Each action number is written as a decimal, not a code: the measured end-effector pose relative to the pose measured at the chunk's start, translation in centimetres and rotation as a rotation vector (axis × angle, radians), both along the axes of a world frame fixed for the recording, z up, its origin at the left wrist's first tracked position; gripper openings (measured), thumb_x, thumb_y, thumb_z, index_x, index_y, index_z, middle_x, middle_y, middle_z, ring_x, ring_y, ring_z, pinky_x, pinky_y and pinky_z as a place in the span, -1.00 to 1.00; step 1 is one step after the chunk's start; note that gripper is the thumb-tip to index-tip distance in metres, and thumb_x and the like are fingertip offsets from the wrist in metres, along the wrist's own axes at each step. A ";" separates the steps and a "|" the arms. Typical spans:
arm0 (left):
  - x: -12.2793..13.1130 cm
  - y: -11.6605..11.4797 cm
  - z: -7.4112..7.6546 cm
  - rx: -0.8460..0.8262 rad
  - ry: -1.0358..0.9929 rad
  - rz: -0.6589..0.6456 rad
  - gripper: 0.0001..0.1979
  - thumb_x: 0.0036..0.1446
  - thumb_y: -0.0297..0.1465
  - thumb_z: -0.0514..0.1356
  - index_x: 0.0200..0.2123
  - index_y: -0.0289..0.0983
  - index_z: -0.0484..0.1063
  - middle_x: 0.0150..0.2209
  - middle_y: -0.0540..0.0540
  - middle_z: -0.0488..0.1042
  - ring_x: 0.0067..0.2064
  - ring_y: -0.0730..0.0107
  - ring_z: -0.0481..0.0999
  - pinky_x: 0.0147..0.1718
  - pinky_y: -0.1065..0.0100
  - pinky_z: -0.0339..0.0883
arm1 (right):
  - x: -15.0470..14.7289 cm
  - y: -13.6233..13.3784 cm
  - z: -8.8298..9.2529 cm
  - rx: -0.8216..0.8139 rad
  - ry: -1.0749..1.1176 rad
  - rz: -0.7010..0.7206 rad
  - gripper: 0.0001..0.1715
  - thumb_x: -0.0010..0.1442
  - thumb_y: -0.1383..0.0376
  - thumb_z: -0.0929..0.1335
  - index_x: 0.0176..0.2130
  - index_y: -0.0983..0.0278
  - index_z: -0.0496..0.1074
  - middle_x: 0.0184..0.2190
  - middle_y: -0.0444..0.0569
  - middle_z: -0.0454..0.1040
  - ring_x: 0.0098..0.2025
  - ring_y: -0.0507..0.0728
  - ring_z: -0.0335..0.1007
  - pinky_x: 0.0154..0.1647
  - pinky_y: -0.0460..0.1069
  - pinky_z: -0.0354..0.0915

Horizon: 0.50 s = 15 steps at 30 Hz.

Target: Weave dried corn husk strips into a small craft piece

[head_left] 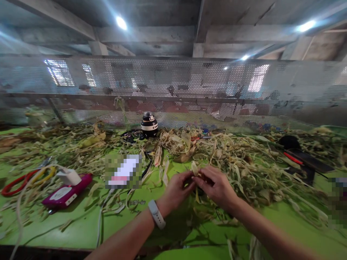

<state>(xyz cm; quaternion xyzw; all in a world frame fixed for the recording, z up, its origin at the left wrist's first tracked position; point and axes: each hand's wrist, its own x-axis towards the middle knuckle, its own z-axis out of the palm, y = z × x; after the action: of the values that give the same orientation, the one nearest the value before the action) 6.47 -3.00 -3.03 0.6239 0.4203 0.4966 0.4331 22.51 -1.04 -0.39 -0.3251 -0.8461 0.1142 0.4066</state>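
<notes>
Both my hands meet over the green table [81, 231], fingertips together. Between them is a pale, yellowish strip of dried leaf that looks like corn husk [195, 167]; one end sticks up above the fingers and a piece hangs below. My left hand [175, 189], with a white band on its wrist, is closed in a pinch at the strip. From the other side, my right hand [218, 186] pinches the same strip, thumb and fingers pressed together. The exact contact points are partly hidden by the fingers. Loose dried strips [252, 177] lie around and behind both hands.
A phone with a blurred screen [124, 171] lies left of my hands, its cable running forward. Further left are a purple power strip [67, 191] with a white charger [69, 177], and red-and-yellow-handled scissors [18, 184]. A black jar [149, 126] stands before the perforated metal screen [173, 79].
</notes>
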 end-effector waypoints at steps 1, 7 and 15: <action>0.0 -0.1 0.0 0.020 0.030 -0.013 -0.77 -0.01 -0.24 0.22 -0.46 -0.32 0.46 -0.49 -0.06 0.44 -0.44 0.40 0.35 -0.43 0.42 0.20 | -0.1 0.1 -0.2 -0.022 0.043 0.036 -0.77 0.21 0.22 0.27 -0.41 0.27 0.41 -0.51 -0.09 0.32 -0.44 0.04 0.27 -0.41 -0.09 0.22; -0.1 -0.2 0.6 -0.008 0.031 -0.079 -0.74 0.02 -0.23 0.20 -0.38 -0.34 0.48 -0.46 -0.09 0.48 -0.44 0.41 0.38 -0.42 0.40 0.26 | -0.2 0.3 -0.4 -0.093 0.272 -0.012 -0.74 0.20 0.25 0.28 -0.50 0.27 0.35 -0.49 -0.11 0.27 -0.42 0.03 0.24 -0.39 -0.09 0.23; -0.2 0.3 0.2 -0.152 -0.116 -0.189 -0.67 -0.10 -0.14 0.27 -0.52 -0.32 0.38 -0.59 0.02 0.36 -0.55 0.52 0.30 -0.52 0.45 0.21 | -0.3 0.8 -0.3 -0.234 0.240 -0.028 -0.67 0.21 0.17 0.23 -0.51 0.27 0.32 -0.54 -0.12 0.28 -0.45 0.04 0.24 -0.40 -0.09 0.23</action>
<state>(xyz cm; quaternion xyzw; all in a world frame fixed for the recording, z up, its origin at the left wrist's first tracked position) 6.25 -2.74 -2.83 0.5963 0.3703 0.4557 0.5473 22.23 -0.19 -0.68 -0.3661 -0.7679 0.2442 0.4655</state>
